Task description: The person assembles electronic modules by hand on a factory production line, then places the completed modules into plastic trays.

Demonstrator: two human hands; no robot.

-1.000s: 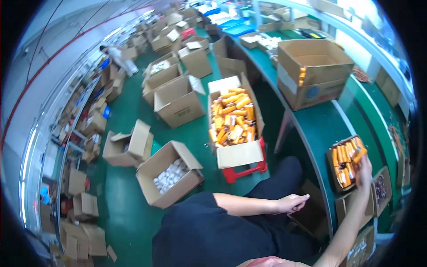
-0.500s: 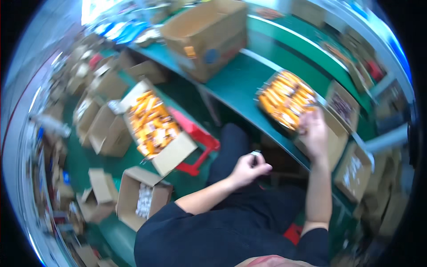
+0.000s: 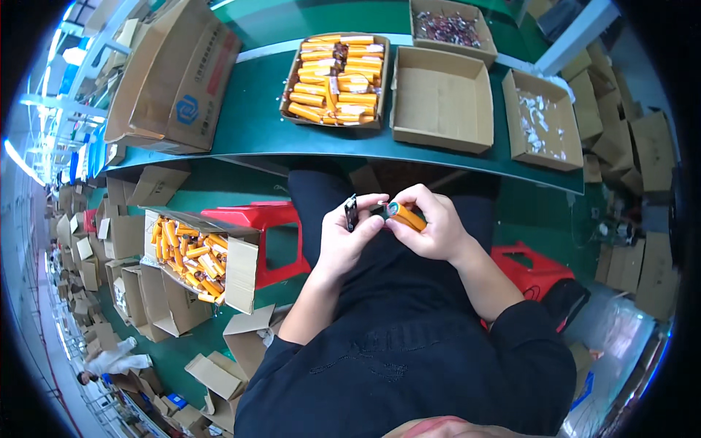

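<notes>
Left: floor carton (image 3: 241, 276) with orange cylinders (image 3: 197, 252) heaped loosely. On the bench, a shallow tray (image 3: 384, 89) is packed with similar cylinders in rough rows. Judged progress: one piece mid-handling, apart from both lots; whether either lot is finished, cannot tell.

Left hand (image 3: 340, 235) – raised over the lap, fingers curled on a small black piece (image 3: 352, 213), thumb toward the other hand. Right hand (image 3: 438, 228) – thumb and fingers closed around an orange cylinder (image 3: 406, 216), its end angled toward the left hand; elbow bent. Far right: tray of white scraps (image 3: 537, 117).
</notes>
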